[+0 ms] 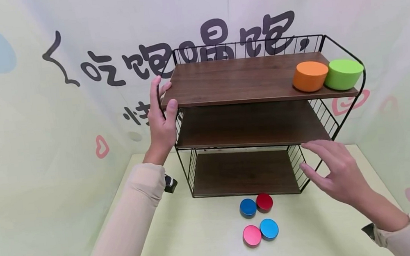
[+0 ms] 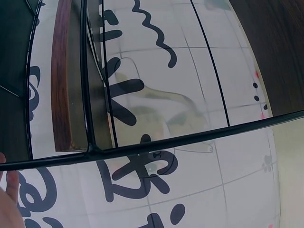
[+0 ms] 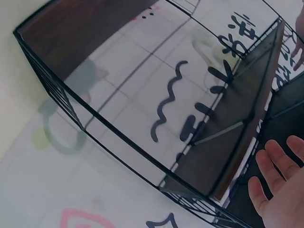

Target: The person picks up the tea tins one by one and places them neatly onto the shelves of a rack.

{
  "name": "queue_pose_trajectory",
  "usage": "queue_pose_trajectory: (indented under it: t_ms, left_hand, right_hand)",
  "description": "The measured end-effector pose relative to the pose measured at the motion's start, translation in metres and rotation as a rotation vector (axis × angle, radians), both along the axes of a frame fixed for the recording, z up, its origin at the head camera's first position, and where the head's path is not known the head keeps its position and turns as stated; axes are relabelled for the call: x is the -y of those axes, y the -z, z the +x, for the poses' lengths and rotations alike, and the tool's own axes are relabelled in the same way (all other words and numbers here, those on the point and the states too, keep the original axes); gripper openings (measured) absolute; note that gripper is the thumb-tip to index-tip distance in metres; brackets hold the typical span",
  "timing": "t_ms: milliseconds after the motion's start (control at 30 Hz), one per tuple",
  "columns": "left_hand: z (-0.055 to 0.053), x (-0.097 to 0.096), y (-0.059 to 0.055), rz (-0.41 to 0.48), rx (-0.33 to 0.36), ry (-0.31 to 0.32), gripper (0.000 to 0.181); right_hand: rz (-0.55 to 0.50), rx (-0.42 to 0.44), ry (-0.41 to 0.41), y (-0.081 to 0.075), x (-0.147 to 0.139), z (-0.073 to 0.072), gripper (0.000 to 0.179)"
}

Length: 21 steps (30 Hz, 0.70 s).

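Observation:
A three-tier rack with dark wood shelves (image 1: 237, 79) and black wire sides stands ahead of me. My left hand (image 1: 161, 124) holds its upper left front corner, the thumb before the top board and the fingers at the side rail. In the left wrist view, only some fingers (image 2: 10, 190) show at the edge. My right hand (image 1: 337, 171) hovers by the rack's lower right side, holding nothing, with its fingers (image 3: 273, 173) loosely bent. An orange round block (image 1: 310, 76) and a green round block (image 1: 343, 74) sit side by side on the top shelf's right end.
On the pale table (image 1: 186, 237) before the rack lie a dark blue round tin (image 1: 248, 208), a red tin (image 1: 264, 202), a pink tin (image 1: 252, 236) and a light blue tin (image 1: 269, 229). A printed curtain (image 1: 77, 115) with large characters hangs behind and along both sides.

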<state>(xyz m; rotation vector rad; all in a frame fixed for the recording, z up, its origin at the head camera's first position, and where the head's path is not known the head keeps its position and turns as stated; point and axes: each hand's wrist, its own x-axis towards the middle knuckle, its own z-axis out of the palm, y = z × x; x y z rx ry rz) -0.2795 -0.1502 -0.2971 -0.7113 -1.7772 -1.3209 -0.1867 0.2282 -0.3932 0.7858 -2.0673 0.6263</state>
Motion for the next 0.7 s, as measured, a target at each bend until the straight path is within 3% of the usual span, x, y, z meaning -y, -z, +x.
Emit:
queue_pose_trajectory:
  t_ms: [467, 700]
  left_hand:
    - [0.001, 0.000, 0.000, -0.011, 0.006, 0.001, 0.051]
    - [0.001, 0.000, 0.000, -0.014, 0.010, -0.007, 0.051]
  right_hand:
    - [0.070, 0.174, 0.016, 0.038, 0.011, 0.009, 0.060]
    - [0.070, 0.248, 0.012, 0.062, 0.015, 0.014, 0.048]
